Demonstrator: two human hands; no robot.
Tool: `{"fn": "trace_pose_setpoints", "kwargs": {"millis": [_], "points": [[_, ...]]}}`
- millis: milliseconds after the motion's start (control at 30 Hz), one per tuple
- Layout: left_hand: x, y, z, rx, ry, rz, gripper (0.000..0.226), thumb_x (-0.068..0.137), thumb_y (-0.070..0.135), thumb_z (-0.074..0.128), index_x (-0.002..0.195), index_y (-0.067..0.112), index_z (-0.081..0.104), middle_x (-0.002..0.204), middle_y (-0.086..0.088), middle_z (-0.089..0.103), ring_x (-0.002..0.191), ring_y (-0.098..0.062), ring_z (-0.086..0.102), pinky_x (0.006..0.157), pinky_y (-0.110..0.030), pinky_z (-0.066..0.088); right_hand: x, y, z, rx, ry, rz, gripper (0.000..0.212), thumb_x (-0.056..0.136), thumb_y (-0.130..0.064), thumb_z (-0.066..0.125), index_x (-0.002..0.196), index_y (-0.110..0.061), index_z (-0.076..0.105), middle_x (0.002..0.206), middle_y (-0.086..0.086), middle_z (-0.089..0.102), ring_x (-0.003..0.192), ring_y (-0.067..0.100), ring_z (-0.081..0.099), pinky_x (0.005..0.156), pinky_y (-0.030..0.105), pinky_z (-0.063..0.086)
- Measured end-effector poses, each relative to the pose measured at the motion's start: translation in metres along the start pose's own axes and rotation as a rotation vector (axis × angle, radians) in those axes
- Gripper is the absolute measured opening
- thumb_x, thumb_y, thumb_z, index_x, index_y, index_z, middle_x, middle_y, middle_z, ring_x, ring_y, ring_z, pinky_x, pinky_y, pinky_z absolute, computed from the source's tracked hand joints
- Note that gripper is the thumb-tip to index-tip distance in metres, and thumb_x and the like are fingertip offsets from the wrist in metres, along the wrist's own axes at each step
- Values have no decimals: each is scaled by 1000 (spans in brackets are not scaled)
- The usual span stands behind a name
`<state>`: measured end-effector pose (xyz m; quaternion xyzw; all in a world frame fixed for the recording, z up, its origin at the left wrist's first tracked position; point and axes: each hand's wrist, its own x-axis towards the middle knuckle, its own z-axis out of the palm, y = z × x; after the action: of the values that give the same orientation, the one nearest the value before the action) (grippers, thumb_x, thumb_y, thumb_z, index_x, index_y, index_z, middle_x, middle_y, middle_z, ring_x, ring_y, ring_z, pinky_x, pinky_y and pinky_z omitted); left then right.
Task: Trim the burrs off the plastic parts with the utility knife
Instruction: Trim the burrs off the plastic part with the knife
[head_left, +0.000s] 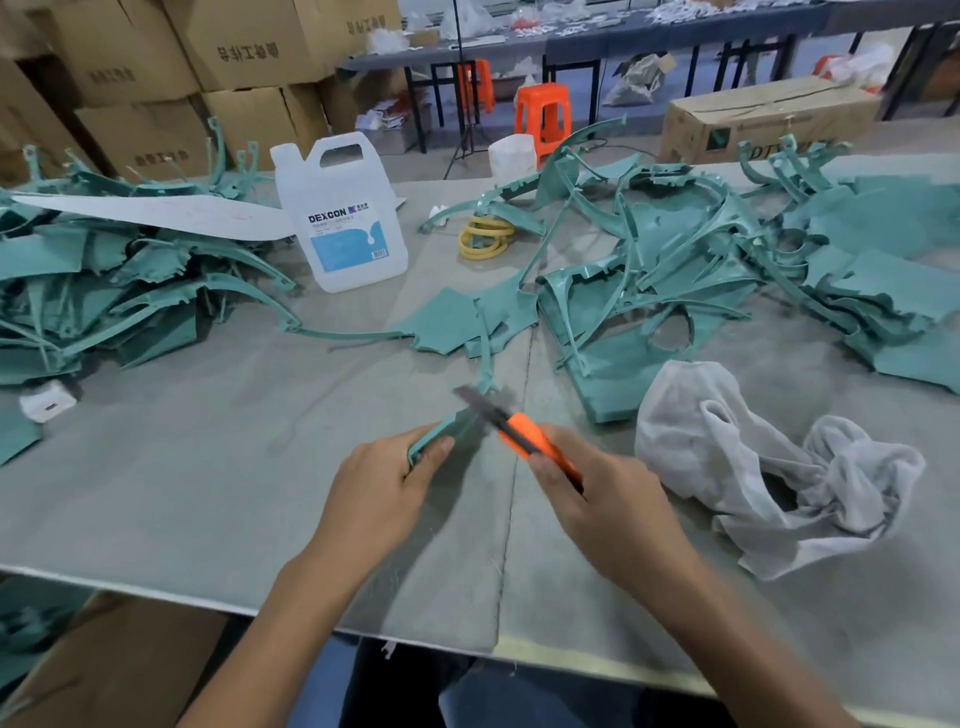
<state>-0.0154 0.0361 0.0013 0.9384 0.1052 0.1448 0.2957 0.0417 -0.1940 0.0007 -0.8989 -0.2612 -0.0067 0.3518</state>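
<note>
Teal plastic part (441, 431) in left hand (382, 483), utility knife (519, 434) in right hand (597, 499).

A single wide-angle view from the person's head looks forward and down over the desk (208, 493). The left hand (374, 488) and right hand (608, 499) sit close to the lens, low in the middle of the frame; beyond the hands the desk runs away to cardboard boxes (249, 47) and a far table (623, 36).

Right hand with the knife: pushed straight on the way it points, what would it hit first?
Probably the teal part gripped by the left hand; the knife blade seems to touch it.
</note>
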Motion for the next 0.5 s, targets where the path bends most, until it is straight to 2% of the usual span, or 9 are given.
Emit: {"fn": "trace_pose_setpoints", "kwargs": {"millis": [100,167,233,333,400,500], "points": [[-2,1,0,-17,9,-17,32,100,49,50,118,35,72,78,10,71,74,-17,64,64,-32,49,9,13,-6,-21,92,102,21,103,-45,43,112,-31,55,60,-4,55,57,14,56,58,38,49],[-1,0,1,-31,13,-29,32,100,49,50,114,33,74,73,11,68,72,-16,63,62,-29,47,4,9,-5,16,93,37,26,100,-50,41,115,-34,55,58,-6,54,51,10,54,52,37,47],[-1,0,0,-33,10,-31,32,99,50,50,112,33,74,69,14,64,70,-13,61,60,-26,44,-4,0,-1,23,20,-47,30,99,-54,40,122,-40,54,58,-8,54,50,9,54,50,36,48],[-4,0,1,-13,-5,-12,30,101,48,51,119,37,72,66,17,63,66,-6,60,55,-22,40,9,5,-2,-50,61,43,22,103,-44,45,118,-32,57,60,-7,54,53,10,55,53,38,49],[-5,0,0,-14,-5,-1,30,101,48,51,122,39,70,64,16,62,63,-5,59,53,-22,38,16,13,-9,-59,120,100,20,105,-42,44,117,-30,56,60,-8,54,53,9,53,51,33,43],[-2,-4,-1,-28,-1,9,31,100,50,49,120,38,71,68,11,65,65,-7,60,55,-26,42,4,5,-10,9,53,-16,13,102,-46,46,110,-40,54,57,-6,55,46,9,53,44,24,39]]}}
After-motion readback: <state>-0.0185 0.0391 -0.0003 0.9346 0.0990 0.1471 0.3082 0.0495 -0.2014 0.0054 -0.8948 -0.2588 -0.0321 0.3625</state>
